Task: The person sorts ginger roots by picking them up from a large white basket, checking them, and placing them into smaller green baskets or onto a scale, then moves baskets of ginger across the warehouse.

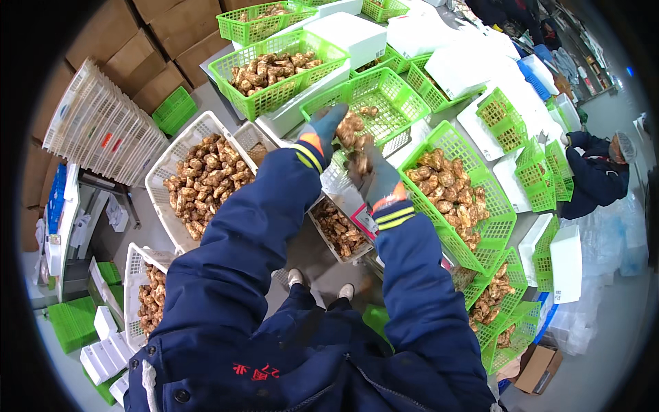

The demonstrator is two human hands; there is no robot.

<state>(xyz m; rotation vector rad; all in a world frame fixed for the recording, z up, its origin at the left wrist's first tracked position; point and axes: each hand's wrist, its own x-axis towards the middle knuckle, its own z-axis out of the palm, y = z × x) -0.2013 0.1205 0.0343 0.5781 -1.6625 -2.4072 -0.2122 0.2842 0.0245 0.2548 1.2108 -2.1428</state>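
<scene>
My left hand (329, 127), in a grey-blue work glove, grips a brown-and-cream mushroom (349, 129) that looks like a matsutake. Just below it, my right hand (381, 175), gloved too, has its fingers around more mushrooms (359, 160), blurred and partly hidden. Both hands are over the near edge of a green plastic basket (396, 95), where a few small mushrooms (368, 110) lie. To the right stands a green basket (497, 206) part full of mushrooms (448, 190). Beneath my hands is a lower box of small mushroom pieces (340, 229).
Left are a white crate (159, 172) heaped with mushrooms and a stack of white crates (98, 129). Ahead stand a full green basket (219, 67) and white foam boxes (340, 38). Cardboard boxes (180, 26) line the back. A person (597, 167) works at far right.
</scene>
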